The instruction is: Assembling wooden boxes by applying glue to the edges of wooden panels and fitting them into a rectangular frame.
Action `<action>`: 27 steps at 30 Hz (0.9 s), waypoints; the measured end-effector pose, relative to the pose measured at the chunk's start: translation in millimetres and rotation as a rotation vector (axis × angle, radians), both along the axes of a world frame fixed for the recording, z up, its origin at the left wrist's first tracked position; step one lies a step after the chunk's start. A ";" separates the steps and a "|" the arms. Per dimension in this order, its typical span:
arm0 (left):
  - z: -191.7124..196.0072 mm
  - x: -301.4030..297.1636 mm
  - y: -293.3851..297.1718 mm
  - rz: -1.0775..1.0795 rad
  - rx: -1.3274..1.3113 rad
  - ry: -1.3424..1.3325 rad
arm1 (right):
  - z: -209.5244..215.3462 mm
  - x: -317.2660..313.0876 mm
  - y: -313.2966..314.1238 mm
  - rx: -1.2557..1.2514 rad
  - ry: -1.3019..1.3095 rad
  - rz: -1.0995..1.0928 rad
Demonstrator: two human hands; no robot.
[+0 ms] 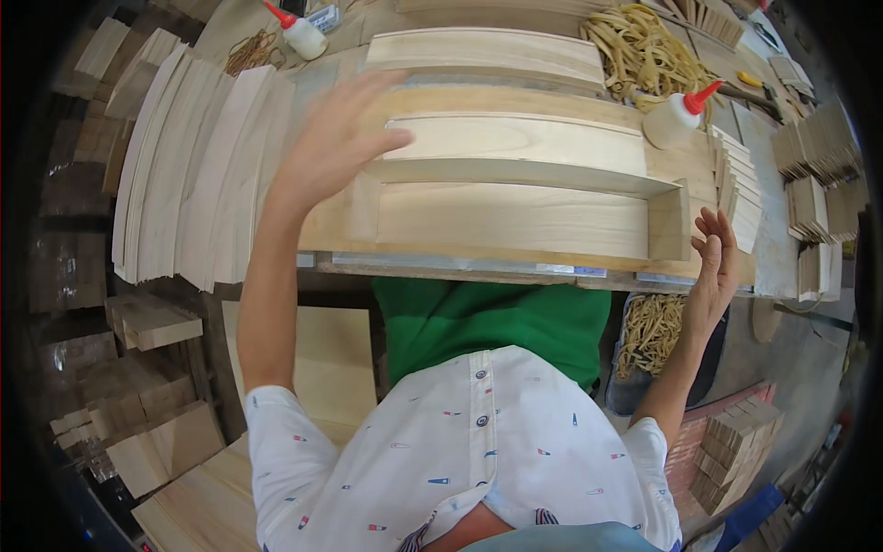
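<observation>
A long, pale wooden box frame lies on a wooden board at the near edge of the workbench. Its long side strip stands on edge and meets a short end piece at the right. Just behind lies another long wooden panel. My left hand, somewhat blurred, is raised over the left end of these pieces, thumb and fingers spread with nothing in them. Beside the right end piece, my right hand is held up with its fingers extended, holding nothing.
Long boards are stacked at the left. A white glue bottle with a red nozzle stands behind the right end, near a pile of tan rubber bands. Another glue bottle is far left. Small wooden pieces line the right.
</observation>
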State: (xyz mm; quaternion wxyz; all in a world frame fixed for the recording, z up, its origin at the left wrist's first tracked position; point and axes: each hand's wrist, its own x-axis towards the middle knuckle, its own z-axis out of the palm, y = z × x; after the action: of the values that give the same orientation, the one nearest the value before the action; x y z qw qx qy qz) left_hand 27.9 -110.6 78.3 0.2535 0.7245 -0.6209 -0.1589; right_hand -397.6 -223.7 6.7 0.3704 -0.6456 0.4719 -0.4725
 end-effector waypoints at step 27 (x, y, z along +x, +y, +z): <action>36.9 34.0 -88.3 -0.113 0.109 0.021 | 39.4 -20.1 25.3 -0.098 -0.173 -0.003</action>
State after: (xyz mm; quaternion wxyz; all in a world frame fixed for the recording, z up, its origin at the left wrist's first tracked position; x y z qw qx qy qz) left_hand 61.8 -198.9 115.2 0.2109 0.6994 -0.6485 -0.2142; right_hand -417.7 -198.4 46.1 0.3770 -0.6190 0.4152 -0.5498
